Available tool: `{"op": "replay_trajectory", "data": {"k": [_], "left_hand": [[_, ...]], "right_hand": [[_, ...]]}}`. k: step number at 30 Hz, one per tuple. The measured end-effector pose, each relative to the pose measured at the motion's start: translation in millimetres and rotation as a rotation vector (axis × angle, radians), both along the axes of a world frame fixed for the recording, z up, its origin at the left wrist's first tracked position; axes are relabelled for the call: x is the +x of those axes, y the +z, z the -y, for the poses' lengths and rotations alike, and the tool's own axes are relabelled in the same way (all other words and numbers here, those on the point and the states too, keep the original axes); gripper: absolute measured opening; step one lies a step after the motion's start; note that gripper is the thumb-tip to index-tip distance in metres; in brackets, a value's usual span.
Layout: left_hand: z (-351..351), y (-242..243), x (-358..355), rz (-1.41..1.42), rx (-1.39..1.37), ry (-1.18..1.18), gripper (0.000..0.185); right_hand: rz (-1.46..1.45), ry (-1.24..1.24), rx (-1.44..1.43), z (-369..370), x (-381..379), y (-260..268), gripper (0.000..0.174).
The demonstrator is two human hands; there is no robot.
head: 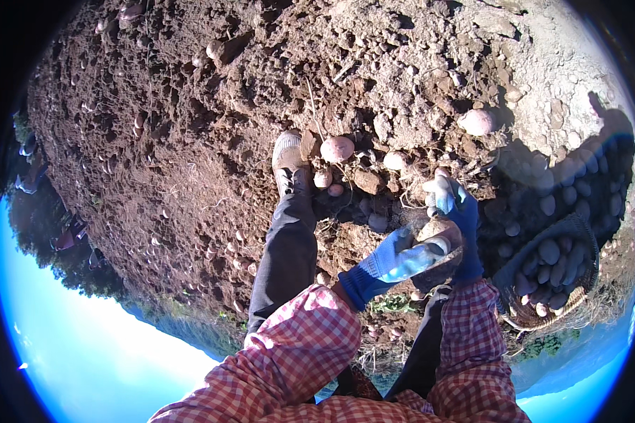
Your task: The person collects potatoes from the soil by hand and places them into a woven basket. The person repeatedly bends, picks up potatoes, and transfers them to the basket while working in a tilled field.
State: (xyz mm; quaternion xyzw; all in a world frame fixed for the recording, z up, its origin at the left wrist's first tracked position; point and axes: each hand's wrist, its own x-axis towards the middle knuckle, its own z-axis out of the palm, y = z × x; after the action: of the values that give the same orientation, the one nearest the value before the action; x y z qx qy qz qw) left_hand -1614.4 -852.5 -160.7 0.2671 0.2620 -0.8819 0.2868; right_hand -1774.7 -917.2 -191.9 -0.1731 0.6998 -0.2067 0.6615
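My left hand [410,258], in a blue knitted glove with a pale coated palm, grips a large soil-dusted potato [438,231]. Just beyond it, my right hand [454,203], gloved alike, reaches down to the soil beside a tangle of dry roots [413,185]. Its fingers are bent near a small potato [441,172]; whether they hold anything is unclear. Between my shoe and that hand lie a pinkish potato [337,149], a paler potato [395,161] and a smaller potato [323,178]. Another pink potato [477,122] rests farther out.
A woven basket [579,306] with many potatoes stands to my right, partly in shadow. More potatoes [568,195] lie on the shaded ground beyond it. My shoe [288,150] is planted on loose, cloddy soil [201,137]. Trees [48,227] edge the field at left.
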Motion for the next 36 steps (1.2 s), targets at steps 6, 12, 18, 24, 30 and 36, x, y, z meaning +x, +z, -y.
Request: {"op": "replay_trajectory", "data": {"k": [6,12,18,24,30,36], "left_hand": [[40.8,40.3,16.3,0.195,-0.462,0.059,0.077],[54.8,45.0,32.2,0.478,-0.385,-0.224,0.055],[65.0,50.4,9.2,0.282,-0.034,0.000,0.069],[47.3,42.5,-17.2,0.479,0.010,-0.294,0.057],[34.8,43.0,-49.9,0.601,-0.382,-0.395,0.051],[37.5,38.3,-59.9,0.471,-0.063,-0.309,0.053]], "right_hand": [[-0.322,0.878,-0.848,25.7,121.5,-74.7,0.053],[0.265,0.605,-0.467,6.9,134.5,-99.8,0.054],[-0.467,0.166,-0.647,0.9,-110.1,-46.6,0.028],[-1.284,0.807,-0.111,11.1,-292.9,-85.8,0.064],[-0.619,0.546,-0.493,2.5,-248.7,-115.3,0.073],[-0.673,0.922,-0.417,-27.8,-161.9,-77.7,0.068]]}}
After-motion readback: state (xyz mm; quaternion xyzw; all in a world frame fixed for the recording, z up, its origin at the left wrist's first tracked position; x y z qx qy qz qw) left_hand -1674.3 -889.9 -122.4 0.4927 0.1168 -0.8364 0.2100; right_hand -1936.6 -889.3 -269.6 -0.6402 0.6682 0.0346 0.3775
